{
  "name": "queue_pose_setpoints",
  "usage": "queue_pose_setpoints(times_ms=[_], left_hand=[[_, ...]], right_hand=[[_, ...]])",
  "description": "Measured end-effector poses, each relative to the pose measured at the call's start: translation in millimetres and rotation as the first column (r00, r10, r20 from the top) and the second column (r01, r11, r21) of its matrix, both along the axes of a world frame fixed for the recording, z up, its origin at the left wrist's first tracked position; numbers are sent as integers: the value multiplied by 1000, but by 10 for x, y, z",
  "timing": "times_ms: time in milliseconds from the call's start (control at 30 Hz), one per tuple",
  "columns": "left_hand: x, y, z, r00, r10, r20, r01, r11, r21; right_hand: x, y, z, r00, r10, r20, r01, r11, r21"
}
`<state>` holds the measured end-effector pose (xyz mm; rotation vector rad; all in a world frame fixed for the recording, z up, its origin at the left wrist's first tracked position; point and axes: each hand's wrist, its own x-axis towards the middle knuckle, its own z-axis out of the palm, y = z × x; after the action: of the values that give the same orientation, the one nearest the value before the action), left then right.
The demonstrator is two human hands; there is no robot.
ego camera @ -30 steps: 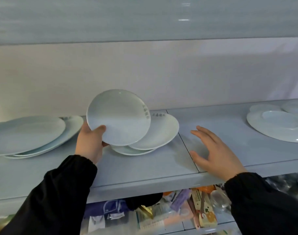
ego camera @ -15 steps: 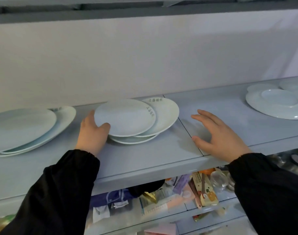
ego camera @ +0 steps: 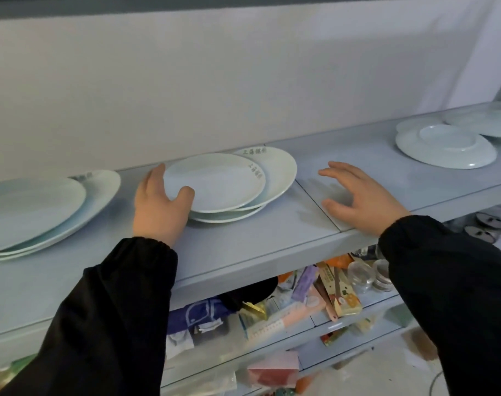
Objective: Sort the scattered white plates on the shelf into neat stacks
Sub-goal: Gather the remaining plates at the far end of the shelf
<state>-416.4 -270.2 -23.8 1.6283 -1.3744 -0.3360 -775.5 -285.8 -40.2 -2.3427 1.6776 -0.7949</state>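
Observation:
My left hand [ego camera: 160, 207] grips the left rim of a small white plate [ego camera: 217, 181], thumb on top and fingers behind. That plate lies flat on two other white plates [ego camera: 277, 172], slightly offset from them. My right hand [ego camera: 357, 198] hovers with fingers spread over the grey shelf [ego camera: 243, 241], to the right of this pile and holding nothing. Larger white plates [ego camera: 35, 210] are piled at the far left. At the far right a small plate sits on a big white plate [ego camera: 446, 147], with more plates behind it.
A white wall backs the shelf. Below the shelf's front edge a lower shelf [ego camera: 315, 318] holds packets, boxes, a purple box [ego camera: 303, 284] and clear jars [ego camera: 360, 275]. Bare shelf surface lies between the middle pile and the right-hand plates.
My left hand has lowered the tilted small plate until it lies flat on the middle pile. The right hand has stayed spread over the shelf. The view has tipped downward.

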Motion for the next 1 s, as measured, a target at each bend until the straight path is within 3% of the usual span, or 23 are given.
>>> queue_pose_setpoints(times_ms=[300,500,600,800,1000], left_hand=[[-111,185,34,934,-92,345,185,950,-249],[-239,281,140,929,-73,364,204,919,-337],[-615,379,223,895,-115,431,296,876,-381],[-1798,418,209,685,-387,617,635,733,-244],[-2353,128,127,641,-409,649,629,765,-138]], right_hand=[[30,8,3,1000,-8,24,8,1000,11],[-4,8,0,998,14,60,-14,1000,8],[-24,-4,11,998,3,60,-2,1000,-29],[-88,-59,-29,998,-52,39,55,995,-86],[-810,-228,-9,990,-131,-45,128,989,-69]])
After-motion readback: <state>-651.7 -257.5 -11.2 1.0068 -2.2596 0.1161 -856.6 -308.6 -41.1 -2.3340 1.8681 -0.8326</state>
